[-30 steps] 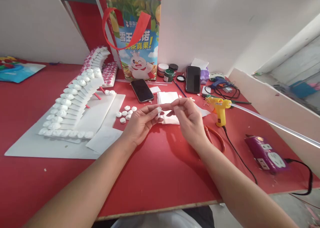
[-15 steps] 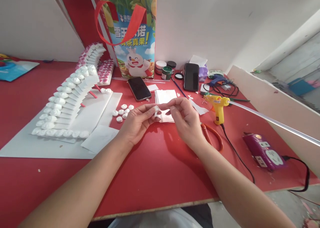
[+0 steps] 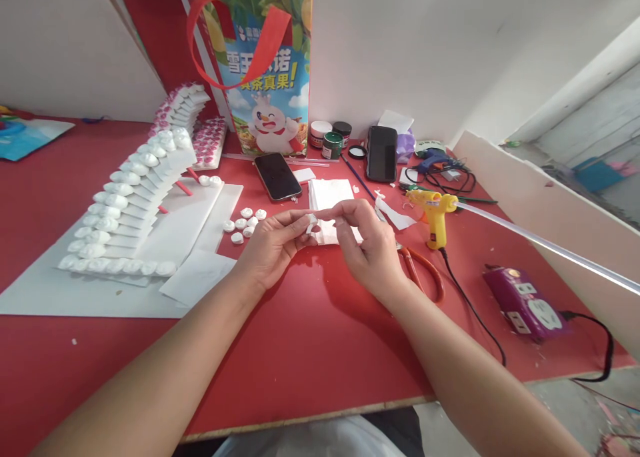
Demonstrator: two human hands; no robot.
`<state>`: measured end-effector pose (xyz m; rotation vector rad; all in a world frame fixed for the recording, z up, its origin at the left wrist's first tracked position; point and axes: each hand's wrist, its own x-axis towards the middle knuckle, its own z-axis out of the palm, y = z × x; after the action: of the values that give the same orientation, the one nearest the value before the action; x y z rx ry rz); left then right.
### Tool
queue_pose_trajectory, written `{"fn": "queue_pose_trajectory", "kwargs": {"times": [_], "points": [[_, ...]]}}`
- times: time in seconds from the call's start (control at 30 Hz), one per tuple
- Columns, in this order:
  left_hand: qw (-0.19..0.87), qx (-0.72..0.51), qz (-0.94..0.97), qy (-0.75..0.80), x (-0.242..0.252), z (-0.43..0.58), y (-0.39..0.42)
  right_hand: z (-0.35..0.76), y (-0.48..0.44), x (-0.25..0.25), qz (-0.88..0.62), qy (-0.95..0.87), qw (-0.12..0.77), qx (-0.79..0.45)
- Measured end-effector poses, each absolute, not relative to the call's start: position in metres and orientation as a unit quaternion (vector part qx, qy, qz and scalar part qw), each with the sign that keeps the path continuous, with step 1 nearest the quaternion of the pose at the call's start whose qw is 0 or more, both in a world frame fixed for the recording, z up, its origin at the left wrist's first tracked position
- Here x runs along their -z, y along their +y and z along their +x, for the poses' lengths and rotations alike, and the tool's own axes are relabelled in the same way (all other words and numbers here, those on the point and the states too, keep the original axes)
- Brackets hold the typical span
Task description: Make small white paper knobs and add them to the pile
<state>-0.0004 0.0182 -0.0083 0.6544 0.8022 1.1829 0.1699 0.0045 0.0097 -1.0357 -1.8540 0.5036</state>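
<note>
Between the thumb and fingers of my left hand (image 3: 275,243) is a small curled strip of white paper (image 3: 312,223). My right hand (image 3: 370,243) is close beside it, fingers bent inward and the index fingertip meeting my left fingertips. Whatever the right fingers may pinch is too small to make out. Below and behind both hands lies a stack of white paper (image 3: 331,191), partly covered by them. Several small white paper rosettes (image 3: 240,225) are grouped left of my left hand. Orange-handled scissors (image 3: 425,273) rest by my right wrist, their blades mostly hidden.
A white fan-shaped model edged with rosettes (image 3: 117,203) stands at left on a board. At right are a yellow glue gun (image 3: 436,220) with a long clear stick and a purple power socket (image 3: 525,303). Phones (image 3: 278,176), paint jars (image 3: 331,145) and a gift bag (image 3: 270,63) stand behind.
The right thumb and fingers have shifted slightly around the left fingertips. My left hand keeps its grip on the paper strip. The whole view has moved a little.
</note>
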Motion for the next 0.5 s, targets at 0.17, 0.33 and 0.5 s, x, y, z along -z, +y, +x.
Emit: {"fn": "queue_pose_trajectory", "kwargs": {"times": [0.17, 0.33, 0.5], "points": [[0.707, -0.527, 0.299, 0.363, 0.0094, -0.0011, 0.0189, 0.1717, 0.0071, -0.0096, -0.376, -0.812, 0.434, -0.101], [0.712, -0.529, 0.297, 0.354, 0.0107, -0.0022, 0.0198, 0.1725, 0.0109, -0.012, -0.293, -0.877, 0.381, 0.018], [0.709, -0.539, 0.293, 0.348, 0.0135, -0.0019, 0.0211, 0.1739, 0.0073, -0.0142, -0.329, -0.835, 0.441, -0.029]]}}
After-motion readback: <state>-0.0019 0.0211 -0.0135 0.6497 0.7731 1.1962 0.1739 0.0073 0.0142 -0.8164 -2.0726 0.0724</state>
